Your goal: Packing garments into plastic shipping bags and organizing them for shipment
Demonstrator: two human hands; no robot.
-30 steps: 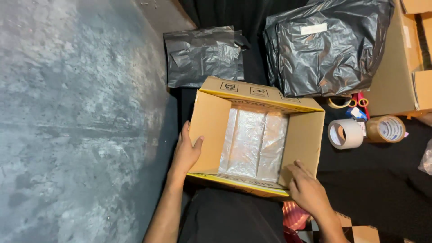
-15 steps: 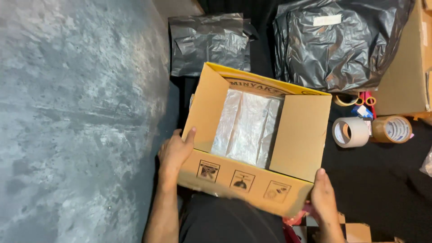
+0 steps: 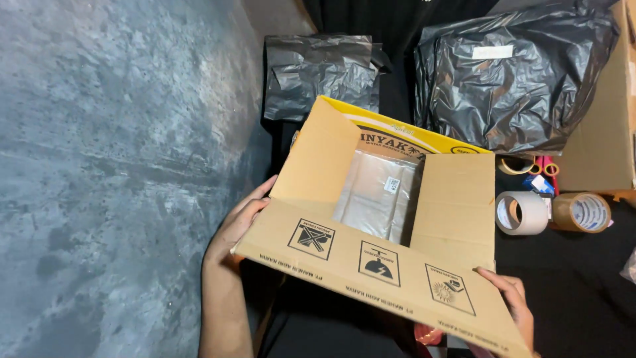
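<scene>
Broadly, a grey concrete floor (image 3: 119,166) fills the left side, and a black cloth (image 3: 583,292) under the work keeps goods off it. Two black plastic parcels, a large one (image 3: 517,79) and a smaller one (image 3: 321,76), lie behind, out of the way. Central is the cardboard box (image 3: 391,245), tipped toward the camera with flaps open, so its inside shows: silver foil packs (image 3: 379,195) standing side by side. The left hand (image 3: 238,222) grips the box's left wall to steady it; the right hand (image 3: 513,301) curls under the near flap's right corner. White tape (image 3: 520,213) and brown tape (image 3: 583,212) rolls lie within reach to the right.
</scene>
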